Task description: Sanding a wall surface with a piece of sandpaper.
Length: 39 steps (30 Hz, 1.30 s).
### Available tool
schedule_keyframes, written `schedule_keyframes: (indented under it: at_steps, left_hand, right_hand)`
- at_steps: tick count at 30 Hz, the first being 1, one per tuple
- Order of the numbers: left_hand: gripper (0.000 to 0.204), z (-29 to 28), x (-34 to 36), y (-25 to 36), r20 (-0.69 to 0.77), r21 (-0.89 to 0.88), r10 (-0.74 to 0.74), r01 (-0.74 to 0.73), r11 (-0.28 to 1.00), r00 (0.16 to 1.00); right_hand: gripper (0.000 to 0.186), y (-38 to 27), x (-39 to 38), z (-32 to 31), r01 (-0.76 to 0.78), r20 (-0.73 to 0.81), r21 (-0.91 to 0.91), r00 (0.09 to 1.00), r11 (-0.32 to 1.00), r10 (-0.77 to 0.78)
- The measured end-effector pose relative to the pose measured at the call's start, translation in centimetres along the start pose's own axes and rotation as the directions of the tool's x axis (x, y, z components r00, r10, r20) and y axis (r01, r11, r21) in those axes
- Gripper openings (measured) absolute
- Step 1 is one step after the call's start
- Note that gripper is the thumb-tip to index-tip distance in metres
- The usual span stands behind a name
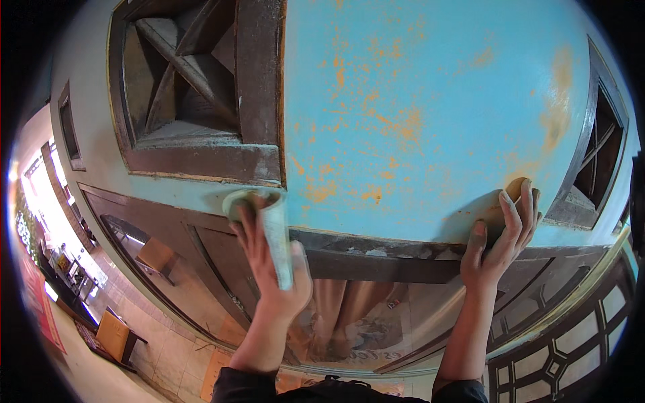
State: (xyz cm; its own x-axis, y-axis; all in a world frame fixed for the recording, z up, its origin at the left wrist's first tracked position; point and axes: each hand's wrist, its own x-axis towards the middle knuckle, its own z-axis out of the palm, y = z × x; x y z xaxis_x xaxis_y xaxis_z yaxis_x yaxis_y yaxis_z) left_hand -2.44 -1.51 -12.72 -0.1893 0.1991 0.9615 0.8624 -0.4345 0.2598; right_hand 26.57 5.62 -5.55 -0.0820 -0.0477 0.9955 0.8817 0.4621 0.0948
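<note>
My left hand (277,269) holds a curled, pale, dusty sheet of sandpaper (274,232), which bends around its fingers. It is raised at the narrow strip of wall below the left brown vent frame, and its fingers are slightly blurred. My right hand (502,238) rests against the light blue wall (430,60), fingers stretched upward and thumb apart, casting a shadow. Between the hands the wall shows scattered orange patches (403,127) where the blue is worn through.
A brown vent frame (259,87) with crossed slats stands out at upper left; another vent (598,154) is at right. Below the wall runs a dark, paint-spotted ledge (376,248) above glass panes (376,316). Lower left, a brown chair (114,336) stands on the tiled floor (168,356).
</note>
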Motion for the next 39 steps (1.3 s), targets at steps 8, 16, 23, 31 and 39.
schedule_keyframes:
  at_steps: [8,16,23,31,39]
  left_hand:
    - [0.054,-0.8,0.8,-0.4,0.037,0.054,-0.007,0.005,0.999,0.999]
    - [0.057,-0.3,0.4,-0.7,0.018,-0.019,-0.01,0.011,1.0,1.0]
    - [0.056,-0.3,0.3,-0.7,0.009,0.074,0.073,-0.074,0.995,0.997]
    - [0.058,-0.2,0.4,-0.6,0.036,0.072,0.098,-0.1,0.992,0.995]
    - [0.058,-0.1,2.1,0.0,0.09,0.108,0.094,-0.104,0.989,0.991]
  right_hand:
    - [0.05,-1.1,-1.2,0.0,-0.08,0.05,0.036,0.996,0.996,0.079]
    - [0.057,-1.4,-1.4,-0.2,-0.072,0.078,-0.032,0.994,0.997,0.074]
    - [0.061,-1.7,-1.5,0.0,-0.076,0.091,-0.048,0.993,0.996,0.08]
    - [0.06,-1.5,-1.5,-0.2,-0.073,0.096,-0.054,0.992,0.996,0.078]
    - [0.06,-1.3,-1.7,-0.2,-0.066,0.092,-0.063,0.993,0.996,0.071]
